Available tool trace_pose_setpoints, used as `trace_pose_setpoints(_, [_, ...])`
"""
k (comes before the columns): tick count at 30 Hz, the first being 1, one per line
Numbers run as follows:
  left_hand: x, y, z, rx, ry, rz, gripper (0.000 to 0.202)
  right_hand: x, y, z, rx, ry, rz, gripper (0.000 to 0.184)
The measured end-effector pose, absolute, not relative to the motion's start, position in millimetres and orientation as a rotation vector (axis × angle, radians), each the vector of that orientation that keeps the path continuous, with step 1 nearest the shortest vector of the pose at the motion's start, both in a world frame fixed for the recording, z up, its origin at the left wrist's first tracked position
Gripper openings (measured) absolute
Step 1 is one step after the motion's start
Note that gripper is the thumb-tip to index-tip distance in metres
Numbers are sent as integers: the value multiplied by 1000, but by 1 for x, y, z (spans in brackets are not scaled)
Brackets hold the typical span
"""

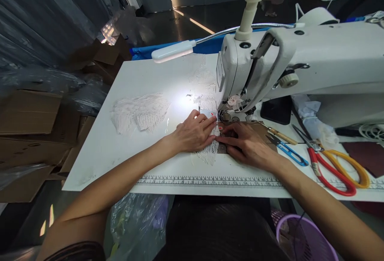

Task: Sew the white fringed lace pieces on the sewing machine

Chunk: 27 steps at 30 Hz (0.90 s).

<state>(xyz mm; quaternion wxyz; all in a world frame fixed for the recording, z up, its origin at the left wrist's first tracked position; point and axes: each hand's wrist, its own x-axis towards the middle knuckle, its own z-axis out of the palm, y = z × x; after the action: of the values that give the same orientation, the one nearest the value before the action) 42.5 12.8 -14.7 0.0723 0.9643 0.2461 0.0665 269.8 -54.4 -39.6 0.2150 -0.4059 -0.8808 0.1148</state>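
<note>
A strip of white lace [211, 152] lies on the sewing machine's bed and runs up beneath the needle area. My left hand [195, 132] rests flat on the lace, fingers stretched toward the presser foot [220, 116]. From the other side, my right hand [244, 143] meets the strip's right edge with its fingers drawn together; the fingertips partly hide the cloth there. The white sewing machine [237, 69] stands just beyond both hands. More lace [204, 79] spreads behind the needle, and a separate lace pile [142, 111] sits to the left.
Blue thread snips [288, 151], an awl with a wooden handle [282, 135] and scissors with red and yellow handles [333, 169] lie to the right. A ruler strip [192, 182] lines the front edge. A lamp [174, 51] overhangs the table; cardboard boxes [30, 133] stand left.
</note>
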Motion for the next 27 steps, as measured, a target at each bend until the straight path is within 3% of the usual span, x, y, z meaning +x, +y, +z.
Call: trace_pose_setpoints(27, [42,24,-36,2743,784,454,41,271,-46,-48,-1139,-2320,226,35])
